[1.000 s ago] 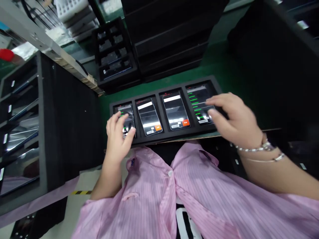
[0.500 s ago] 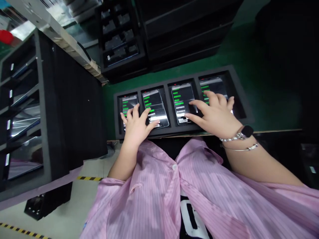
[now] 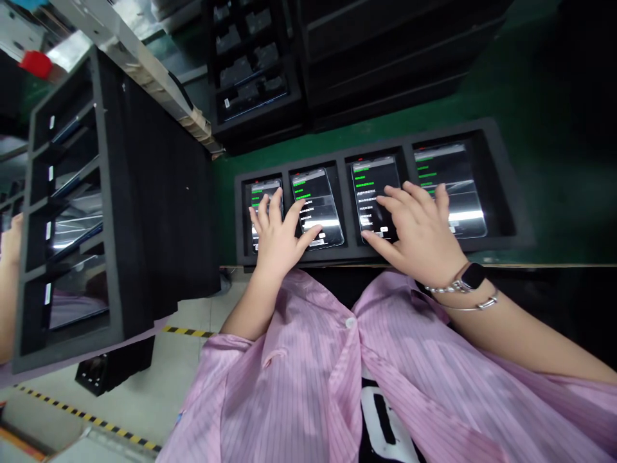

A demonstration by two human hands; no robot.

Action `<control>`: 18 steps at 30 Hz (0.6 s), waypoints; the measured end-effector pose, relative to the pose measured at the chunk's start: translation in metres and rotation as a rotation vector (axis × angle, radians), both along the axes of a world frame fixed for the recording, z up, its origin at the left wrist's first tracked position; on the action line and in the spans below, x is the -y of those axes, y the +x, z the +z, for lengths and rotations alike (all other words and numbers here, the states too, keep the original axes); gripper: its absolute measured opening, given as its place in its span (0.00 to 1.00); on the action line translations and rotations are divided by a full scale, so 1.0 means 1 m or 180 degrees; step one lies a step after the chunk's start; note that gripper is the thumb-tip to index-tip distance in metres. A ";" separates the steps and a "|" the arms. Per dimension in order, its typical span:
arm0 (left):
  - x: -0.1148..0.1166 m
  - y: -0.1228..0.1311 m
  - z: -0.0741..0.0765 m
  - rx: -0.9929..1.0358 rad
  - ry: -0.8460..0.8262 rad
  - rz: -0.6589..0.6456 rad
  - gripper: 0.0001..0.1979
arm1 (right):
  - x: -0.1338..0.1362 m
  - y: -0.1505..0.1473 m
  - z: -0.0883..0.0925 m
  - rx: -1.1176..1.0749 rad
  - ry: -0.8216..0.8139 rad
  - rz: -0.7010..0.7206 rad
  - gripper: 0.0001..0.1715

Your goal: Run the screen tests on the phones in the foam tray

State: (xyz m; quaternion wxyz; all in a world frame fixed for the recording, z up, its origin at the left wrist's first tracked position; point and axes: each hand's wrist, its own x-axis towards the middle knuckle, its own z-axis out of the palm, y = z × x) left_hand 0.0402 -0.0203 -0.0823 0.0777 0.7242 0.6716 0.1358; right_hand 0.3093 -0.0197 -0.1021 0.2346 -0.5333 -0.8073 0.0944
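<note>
Four smartphones (image 3: 318,207) lie face up in a black foam tray (image 3: 385,254) at centre frame, screens showing lists in green text. Left hand (image 3: 277,235): fingers (image 3: 276,202) spread, resting on the two leftmost phones, gripping nothing. Right hand (image 3: 417,228): fingers (image 3: 395,202) spread over the third phone, also gripping nothing. Foam rack (image 3: 72,225) at left; stacked foam trays (image 3: 253,71) upper centre.

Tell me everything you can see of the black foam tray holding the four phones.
The tray is a long, flat block of what looks like black foam, cut with four rectangular recesses side by side. Each recess holds one phone lying screen up, its display lit with green and white text on black. It lies on a green mat. The left hand rests over the two left phones, the right hand over the two right ones.
</note>
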 end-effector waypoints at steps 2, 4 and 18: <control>-0.002 0.001 -0.002 0.0000 -0.0025 -0.0016 0.32 | -0.001 -0.002 -0.003 -0.0004 0.0045 0.0058 0.35; -0.004 0.003 -0.003 0.0015 -0.0087 -0.0005 0.32 | -0.002 -0.003 -0.004 0.0023 0.0031 0.0096 0.35; 0.023 -0.070 0.006 0.0179 0.0234 0.0622 0.33 | 0.000 -0.006 -0.002 0.0305 -0.0142 0.0007 0.42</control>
